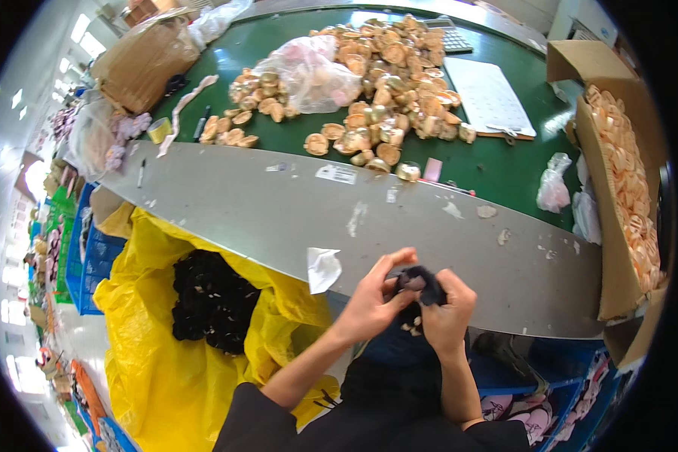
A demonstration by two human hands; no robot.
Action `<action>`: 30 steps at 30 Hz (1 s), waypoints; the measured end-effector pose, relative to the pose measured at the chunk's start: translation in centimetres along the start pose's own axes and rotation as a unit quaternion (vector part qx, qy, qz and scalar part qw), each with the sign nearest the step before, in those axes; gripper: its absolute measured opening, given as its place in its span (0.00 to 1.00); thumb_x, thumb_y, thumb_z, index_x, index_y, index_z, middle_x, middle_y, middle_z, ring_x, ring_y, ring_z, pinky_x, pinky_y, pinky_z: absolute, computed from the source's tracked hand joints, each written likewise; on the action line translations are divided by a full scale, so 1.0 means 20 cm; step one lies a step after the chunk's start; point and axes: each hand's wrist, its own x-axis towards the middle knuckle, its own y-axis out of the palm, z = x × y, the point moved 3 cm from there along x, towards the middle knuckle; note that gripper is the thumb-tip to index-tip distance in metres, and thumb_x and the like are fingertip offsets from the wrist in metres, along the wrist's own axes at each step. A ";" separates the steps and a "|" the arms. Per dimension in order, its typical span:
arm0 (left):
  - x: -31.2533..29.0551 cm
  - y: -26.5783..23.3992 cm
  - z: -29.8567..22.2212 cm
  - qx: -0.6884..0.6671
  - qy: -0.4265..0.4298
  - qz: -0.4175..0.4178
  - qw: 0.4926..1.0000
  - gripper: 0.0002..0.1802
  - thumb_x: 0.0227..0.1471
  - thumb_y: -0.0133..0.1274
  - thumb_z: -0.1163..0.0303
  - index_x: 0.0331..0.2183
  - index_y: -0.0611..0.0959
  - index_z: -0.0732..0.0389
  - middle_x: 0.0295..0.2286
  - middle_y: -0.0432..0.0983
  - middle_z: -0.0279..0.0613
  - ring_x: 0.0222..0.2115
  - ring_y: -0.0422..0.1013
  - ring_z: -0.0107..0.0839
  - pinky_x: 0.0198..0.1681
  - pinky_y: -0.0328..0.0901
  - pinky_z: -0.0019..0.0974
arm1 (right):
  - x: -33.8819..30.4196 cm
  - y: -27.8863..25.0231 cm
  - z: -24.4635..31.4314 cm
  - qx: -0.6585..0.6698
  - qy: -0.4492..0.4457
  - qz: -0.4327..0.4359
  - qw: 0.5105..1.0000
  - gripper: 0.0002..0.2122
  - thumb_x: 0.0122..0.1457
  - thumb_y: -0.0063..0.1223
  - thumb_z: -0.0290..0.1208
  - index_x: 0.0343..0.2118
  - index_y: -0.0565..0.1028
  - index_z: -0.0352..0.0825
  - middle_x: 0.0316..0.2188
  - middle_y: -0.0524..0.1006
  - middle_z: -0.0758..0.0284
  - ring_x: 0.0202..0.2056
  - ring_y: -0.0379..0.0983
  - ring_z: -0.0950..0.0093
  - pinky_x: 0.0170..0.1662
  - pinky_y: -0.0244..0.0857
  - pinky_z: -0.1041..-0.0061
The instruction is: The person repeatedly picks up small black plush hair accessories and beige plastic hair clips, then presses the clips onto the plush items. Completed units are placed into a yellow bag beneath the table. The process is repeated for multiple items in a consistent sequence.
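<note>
In front of my body, just off the near edge of the metal-topped bench, both hands grip a small black fuzzy fabric piece. My left hand pinches its left side, fingers curled round it. My right hand closes on its right side, thumb and fingers near its top. A greyish-brown patch shows in the piece's middle; the rest is partly hidden by fingers. Down to the left, a yellow plastic sack holds a heap of black fuzzy pieces like it.
Gold and tan cup-shaped shells and a clear plastic bag cover the green belt. A clipboard lies right of them. At far right stands a cardboard box of peach-coloured pieces. White paper overhangs the grey bench edge.
</note>
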 end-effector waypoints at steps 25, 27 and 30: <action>0.03 0.32 -0.20 0.038 0.160 0.052 0.985 0.34 0.48 0.55 0.88 0.57 0.66 0.66 0.49 0.74 0.50 0.51 0.73 0.35 0.55 0.66 0.34 | -0.03 -0.48 0.04 -0.206 -0.477 -0.027 0.854 0.07 0.48 0.60 0.31 0.32 0.83 0.45 0.37 0.76 0.76 0.43 0.75 0.75 0.52 0.71 0.67; -0.01 0.29 -0.19 0.064 0.146 -0.016 0.987 0.30 0.48 0.55 0.87 0.54 0.70 0.67 0.46 0.76 0.49 0.47 0.75 0.33 0.53 0.68 0.33 | 0.12 -0.71 0.10 -0.159 -0.434 -0.036 0.886 0.07 0.54 0.55 0.30 0.36 0.81 0.42 0.39 0.78 0.71 0.43 0.76 0.69 0.51 0.70 0.65; -0.01 0.29 -0.19 0.088 0.159 -0.073 0.981 0.24 0.49 0.56 0.87 0.50 0.73 0.68 0.42 0.78 0.45 0.42 0.75 0.29 0.48 0.69 0.29 | 0.61 -1.43 0.02 -0.415 -0.202 -0.223 0.859 0.14 0.65 0.46 0.38 0.48 0.76 0.38 0.42 0.79 0.60 0.44 0.76 0.58 0.50 0.69 0.59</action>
